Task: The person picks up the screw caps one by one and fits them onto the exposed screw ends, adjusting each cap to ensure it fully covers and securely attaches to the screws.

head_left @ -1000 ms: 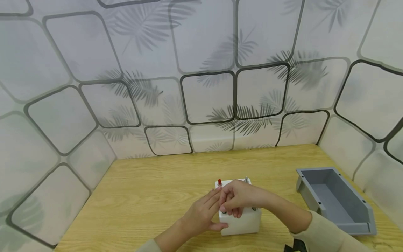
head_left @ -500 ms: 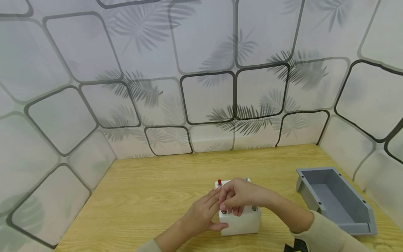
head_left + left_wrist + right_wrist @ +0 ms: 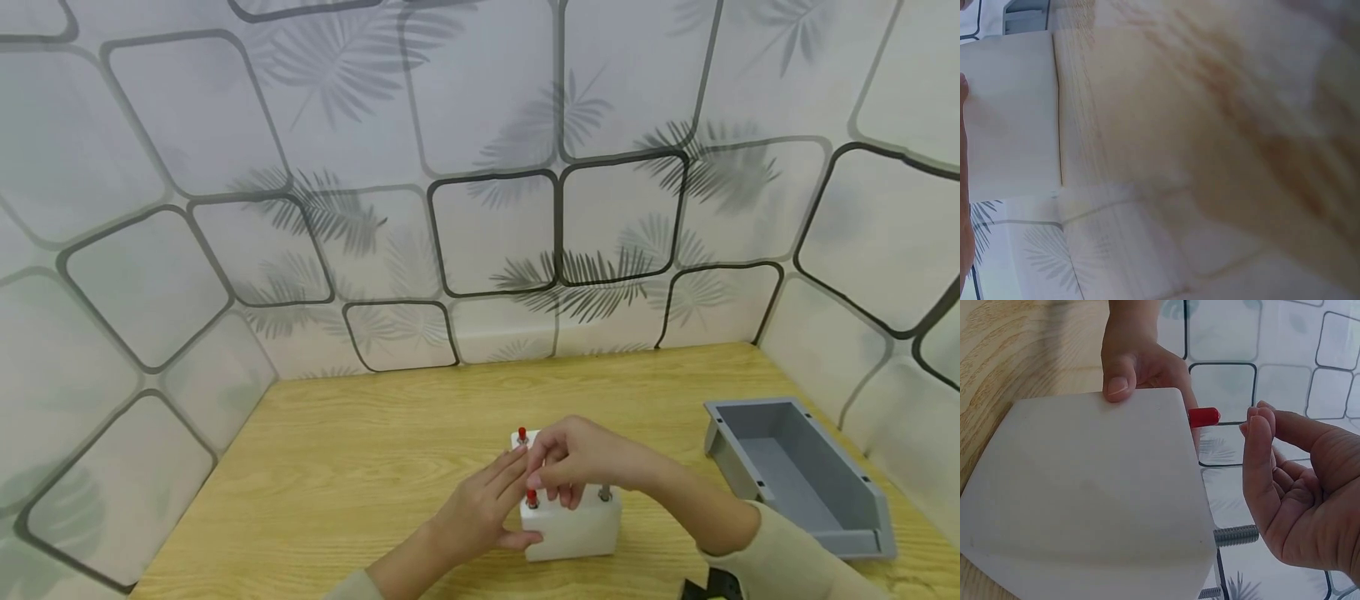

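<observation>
A white box [image 3: 570, 537] stands on the wooden table, with metal posts rising from its top corners. A red cap [image 3: 532, 498] covers the near left post and another red cap [image 3: 522, 433] the far left one. Bare thread shows on the near right post [image 3: 1237, 535]. My left hand [image 3: 480, 510] lies along the box's left side, fingers straight, thumb pressed to the front face. Just above the near red cap, my right hand [image 3: 581, 458] has thumb and fingertips drawn together; in the right wrist view they are apart from the cap, with nothing seen between them.
A grey plastic bin [image 3: 795, 479] sits at the right of the wooden table [image 3: 360, 467]. Patterned cloth walls [image 3: 495, 233] enclose the table at the back and sides. A dark device with a yellow patch [image 3: 711, 585] is by the right sleeve.
My right hand has risen slightly off the near left post, and the red cap there now shows. The far right post has become hidden behind this hand. My left hand stays in place.
</observation>
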Available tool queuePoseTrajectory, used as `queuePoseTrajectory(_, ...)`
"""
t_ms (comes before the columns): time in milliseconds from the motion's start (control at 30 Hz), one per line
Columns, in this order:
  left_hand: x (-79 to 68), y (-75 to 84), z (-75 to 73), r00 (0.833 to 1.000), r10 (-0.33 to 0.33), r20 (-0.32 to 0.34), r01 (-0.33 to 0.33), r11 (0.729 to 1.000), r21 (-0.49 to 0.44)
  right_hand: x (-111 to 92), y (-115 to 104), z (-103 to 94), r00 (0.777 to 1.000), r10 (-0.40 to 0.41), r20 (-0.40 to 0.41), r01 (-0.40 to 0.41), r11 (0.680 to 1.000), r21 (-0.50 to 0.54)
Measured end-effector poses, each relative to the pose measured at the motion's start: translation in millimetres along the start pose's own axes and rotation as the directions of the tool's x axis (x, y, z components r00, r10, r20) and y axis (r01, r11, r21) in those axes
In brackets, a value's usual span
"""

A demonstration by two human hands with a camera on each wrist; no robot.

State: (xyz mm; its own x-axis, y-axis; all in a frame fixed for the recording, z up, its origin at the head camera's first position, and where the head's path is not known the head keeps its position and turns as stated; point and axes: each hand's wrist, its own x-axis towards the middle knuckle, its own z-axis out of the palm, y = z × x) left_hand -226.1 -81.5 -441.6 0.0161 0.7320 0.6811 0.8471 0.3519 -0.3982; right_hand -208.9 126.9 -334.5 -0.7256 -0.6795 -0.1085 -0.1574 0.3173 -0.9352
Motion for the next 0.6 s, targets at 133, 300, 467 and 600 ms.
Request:
queuePoseTrajectory(133, 0.5, 0.1, 0.0, 1.0, -0.002, 0.002, 0.002, 1.0, -0.005, -3, 1, -3.6, 1.0, -0.002, -0.028, 0.002, 1.0, 0.002)
queuePoseTrajectory(300, 0.8, 1.3, -0.7, 1.0, -0.008, 0.019, 0.007, 1.0, 0.002, -6, 3, -7.7, 0.998, 0.007, -0.063, -0.007, 1.0, -0.003)
queuePoseTrajectory(467, 0.7, 1.3, -0.4, 1.0, -0.002, 0.012, 0.001, 1.0, 0.02, -8, 6, -11.7, 0.997, 0.007, -0.076, -0.007, 1.0, -0.004)
queuePoseTrajectory(600, 1.0, 0.7, -0.2, 1.0, 0.0, 0.012, 0.0, 1.0, 0.025, -11, 8, -15.6, 0.996, 0.0, -0.084, 0.0, 1.0, -0.001)
